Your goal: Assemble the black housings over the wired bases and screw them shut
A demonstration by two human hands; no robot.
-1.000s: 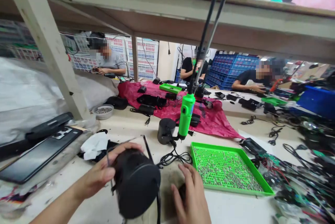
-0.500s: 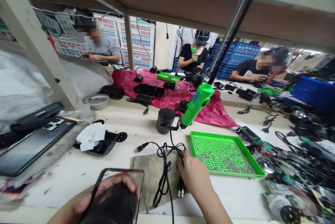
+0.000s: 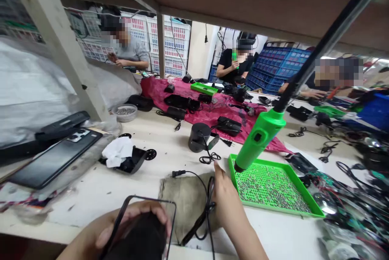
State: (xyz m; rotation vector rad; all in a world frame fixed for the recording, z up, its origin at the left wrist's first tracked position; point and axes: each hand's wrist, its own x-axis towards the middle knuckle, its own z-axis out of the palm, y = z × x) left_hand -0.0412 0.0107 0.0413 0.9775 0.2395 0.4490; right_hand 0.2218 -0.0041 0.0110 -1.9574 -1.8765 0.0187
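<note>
In my left hand (image 3: 152,211) is a dark, rounded housing (image 3: 136,239) with a thin rectangular metal bracket (image 3: 152,199) around it; my fingers curl over its top. My right hand (image 3: 227,199) lies at a bundled black cord (image 3: 202,219), its index finger stretched forward to a small cord loop (image 3: 209,157). The other fingers are partly hidden. That loop leads to a dark cylinder with a bracket (image 3: 199,136) standing on the table. Beneath the bundled cord is a grey-brown cloth (image 3: 176,195). A cord connector (image 3: 178,173) rests at the cloth's far edge.
A green electric screwdriver (image 3: 259,140) hangs over a green tray (image 3: 316,210) of screws. Tangled wires and parts (image 3: 343,195) crowd the right side. At left are a phone (image 3: 57,156) and a black shell with white tissue (image 3: 118,150). Several co-workers sit beyond the pink sheet (image 3: 148,90).
The small cord loop has come away from the bundled cord and lies nearer the cylinder. My right index finger has stretched forward. The screwdriver has swung right, and the view has shifted.
</note>
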